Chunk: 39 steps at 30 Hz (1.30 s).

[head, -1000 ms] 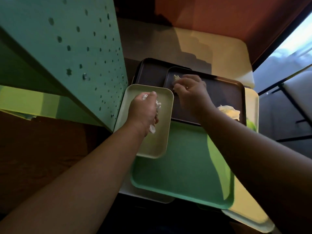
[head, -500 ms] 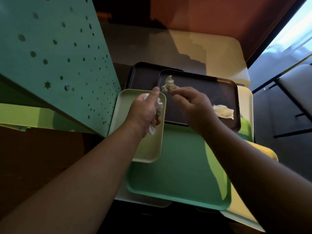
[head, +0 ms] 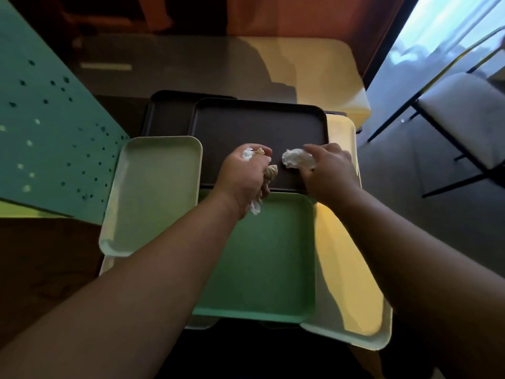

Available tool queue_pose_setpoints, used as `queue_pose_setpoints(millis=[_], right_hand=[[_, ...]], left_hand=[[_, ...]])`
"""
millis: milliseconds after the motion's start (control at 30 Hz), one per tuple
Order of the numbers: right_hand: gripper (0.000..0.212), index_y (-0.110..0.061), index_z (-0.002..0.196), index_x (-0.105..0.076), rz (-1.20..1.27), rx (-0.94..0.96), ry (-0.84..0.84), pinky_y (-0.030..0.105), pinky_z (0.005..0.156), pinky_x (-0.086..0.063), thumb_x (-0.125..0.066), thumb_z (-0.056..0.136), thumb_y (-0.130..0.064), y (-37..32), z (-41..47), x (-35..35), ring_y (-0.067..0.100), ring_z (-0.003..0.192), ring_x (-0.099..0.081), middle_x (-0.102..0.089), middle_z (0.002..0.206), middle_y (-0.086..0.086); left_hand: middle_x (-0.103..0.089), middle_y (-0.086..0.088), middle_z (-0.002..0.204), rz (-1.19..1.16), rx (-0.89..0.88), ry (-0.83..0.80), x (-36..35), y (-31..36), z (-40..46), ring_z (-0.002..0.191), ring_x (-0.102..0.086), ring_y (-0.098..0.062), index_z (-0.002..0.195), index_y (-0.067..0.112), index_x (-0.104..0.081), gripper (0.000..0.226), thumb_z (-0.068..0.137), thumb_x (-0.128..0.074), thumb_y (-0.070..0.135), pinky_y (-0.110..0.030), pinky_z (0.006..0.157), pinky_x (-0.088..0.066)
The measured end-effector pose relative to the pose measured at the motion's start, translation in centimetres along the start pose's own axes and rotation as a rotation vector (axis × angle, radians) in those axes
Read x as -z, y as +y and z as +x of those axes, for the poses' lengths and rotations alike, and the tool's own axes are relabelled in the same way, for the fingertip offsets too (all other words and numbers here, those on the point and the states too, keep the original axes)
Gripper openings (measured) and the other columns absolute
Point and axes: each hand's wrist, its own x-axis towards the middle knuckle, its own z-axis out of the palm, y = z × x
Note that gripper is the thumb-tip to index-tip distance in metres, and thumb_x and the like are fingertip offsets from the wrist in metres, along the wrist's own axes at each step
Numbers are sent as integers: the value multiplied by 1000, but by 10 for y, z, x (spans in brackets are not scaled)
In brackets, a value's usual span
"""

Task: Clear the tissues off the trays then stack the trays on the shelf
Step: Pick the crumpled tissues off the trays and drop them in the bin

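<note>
Right hand now grips tissue | teal panel left

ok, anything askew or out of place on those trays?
Trays lie in an untidy overlapping heap: the dark tray sits crooked over another dark one, the pale tray overhangs the green tray. Both hands grip crumpled tissues: left hand, right hand.

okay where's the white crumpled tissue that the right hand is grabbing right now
In the head view it sits right of centre, on the near part of the dark brown tray, pinched by the right hand just across from the left hand: the white tissue.
</note>
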Motion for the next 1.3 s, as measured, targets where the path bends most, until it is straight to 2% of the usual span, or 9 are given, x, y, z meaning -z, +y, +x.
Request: queue_pose_setpoints(millis=[100,400,700,833,933,1033,1167,1233,1300], right_hand=[[33,-28,131,-64,-110,193,-53,40,89,-49,-51,101,-29,13,7,-2,26,112,-53,-60,121,6],[21,-19,104,-75,420,420,134,41,70,-60,-59,97,-29,1,-76,69,16,79,-61,-62,95,-1],[19,-20,90,-52,481,280,439,27,80,-42,-48,96,-38,7,-154,92,18,96,-45,-50,99,5],[35,-6,123,-55,537,163,520,41,86,-52,-44,101,-31,42,-185,84,22,102,-59,-60,115,15],[48,-33,148,-40,625,52,401,48,108,-44,-36,103,-47,76,-214,82,15,129,-52,-54,141,3],[40,-18,135,-58,476,2,562,43,95,-51,-46,100,-34,116,-245,101,16,111,-61,-66,123,4],[25,-14,115,-63,373,-94,644,44,75,-53,-49,98,-25,166,-278,125,21,88,-62,-69,101,3],[27,-11,110,-66,247,-111,664,46,73,-51,-48,97,-27,193,-292,129,25,85,-61,-68,97,6],[30,-8,112,-67,196,-102,683,48,75,-49,-48,99,-28,222,-303,130,26,87,-60,-68,98,7]], left_hand=[[-60,-5,66,-78,-18,88,-22,-2,-19,48,-51,-14,96,12,-63,11,97,-55,5,-25,42,-44],[-66,-5,79,-176,-107,255,-52,12,-55,60,-64,-16,93,18,-61,10,95,-67,25,-29,51,-52],[-61,-11,77,-317,191,-630,-97,22,-119,66,-63,-20,107,5,-59,32,107,-34,24,-29,58,-51],[-74,-13,87,-254,318,-637,-137,4,-148,82,-73,-23,107,7,-69,51,105,-39,48,-30,74,-59],[-75,-18,107,-95,410,-668,-167,-16,-162,104,-71,-30,121,6,-69,64,99,-41,60,-41,89,-57],[-62,-8,69,0,442,-744,-203,-37,-189,76,-63,-20,90,7,-69,54,103,-41,51,-31,65,-54],[-53,-17,94,195,336,-805,-250,-60,-222,89,-55,-25,102,14,-61,34,105,-38,39,-37,83,-50],[-59,7,90,306,330,-937,-272,-70,-225,86,-56,-6,93,38,-53,14,86,-59,48,-23,82,-47],[-53,22,93,552,176,-1003,-295,-81,-220,84,-53,4,94,46,-42,39,67,-70,44,-10,76,-41]])
